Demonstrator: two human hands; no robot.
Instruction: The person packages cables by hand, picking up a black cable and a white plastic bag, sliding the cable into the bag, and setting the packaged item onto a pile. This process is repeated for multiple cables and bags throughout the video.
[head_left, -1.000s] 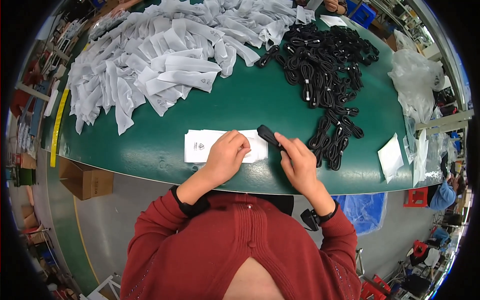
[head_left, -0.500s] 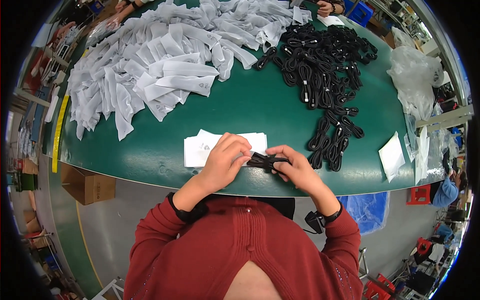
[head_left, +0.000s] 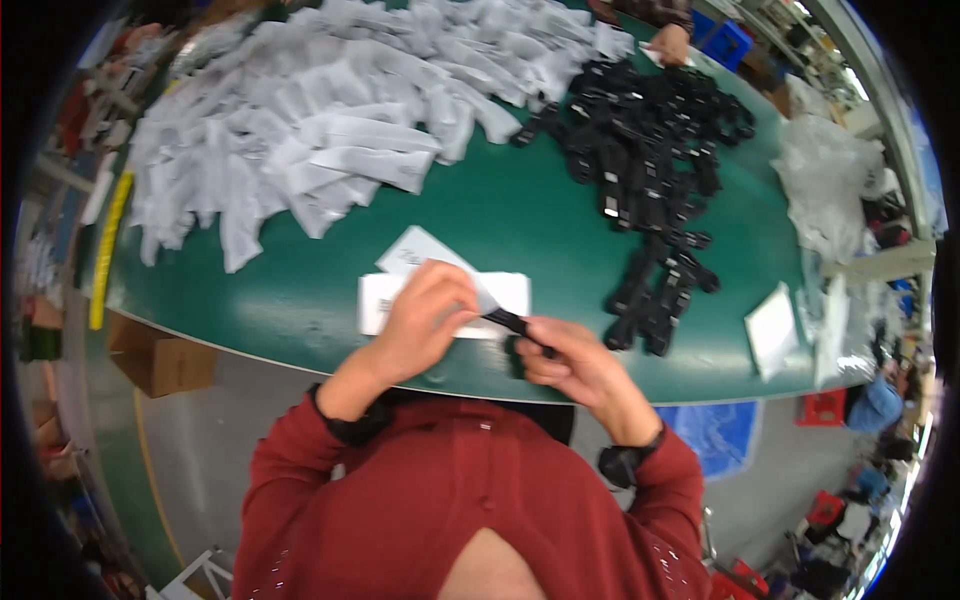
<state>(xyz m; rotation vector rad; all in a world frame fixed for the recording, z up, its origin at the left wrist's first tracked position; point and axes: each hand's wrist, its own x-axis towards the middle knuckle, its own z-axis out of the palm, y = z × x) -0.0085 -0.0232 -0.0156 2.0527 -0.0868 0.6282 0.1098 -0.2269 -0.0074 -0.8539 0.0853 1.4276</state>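
Note:
Near the table's front edge, my left hand (head_left: 418, 318) pinches a thin white bag (head_left: 424, 249), which lies slanted with its far end pointing up and left. My right hand (head_left: 580, 368) is closed on a coiled black cable (head_left: 510, 321). One end of that cable is at the near end of the bag, by my left fingertips; whether it is inside cannot be made out. Beneath both hands lies a flat stack of white bags (head_left: 513, 291). Motion blurs the cable and fingers slightly.
A large heap of filled white bags (head_left: 330, 120) covers the far left. Bundled black cables (head_left: 650, 150) are piled at the far right. Clear plastic (head_left: 835, 150) and a white packet (head_left: 772, 330) lie along the right edge. A co-worker's hand (head_left: 670, 44) shows beyond the cables.
My left hand has lifted a bag off the stack and turned it aslant. The cable has come to the bag's near end, its visible part now narrower. The whole view has shifted slightly.

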